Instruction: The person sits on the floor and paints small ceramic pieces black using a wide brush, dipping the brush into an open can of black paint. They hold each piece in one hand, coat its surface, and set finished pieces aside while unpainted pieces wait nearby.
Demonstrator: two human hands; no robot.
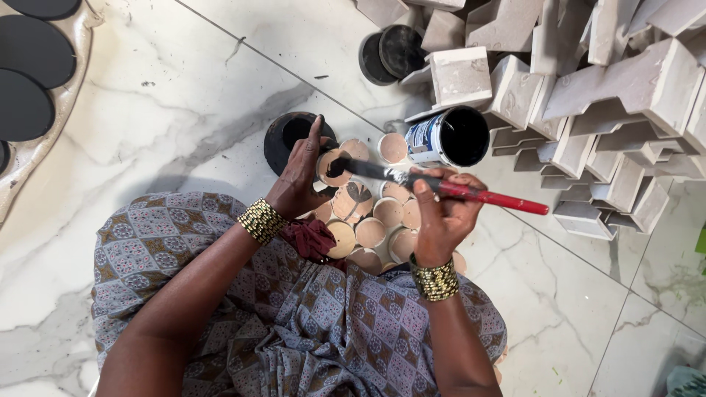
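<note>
My left hand [298, 176] holds a small round tan disc [332, 167] by its edge, tilted up. My right hand [441, 213] grips a red-handled paintbrush [485, 197], and the brush's black tip rests on that disc. Below both hands, a heap of several plain tan discs [371, 220] lies on the floor at my knees. An open tin of black paint [450, 137] stands just beyond the brush. A black-painted round piece [285, 136] lies on the floor behind my left hand. Gold bangles sit on both wrists.
A pile of pale wooden blocks [588, 95] fills the upper right. Two more black discs [390, 51] lean near it. At the upper left, black painted ovals [26, 103] lie on a light tray. White marble floor tiles [184, 81] surround me.
</note>
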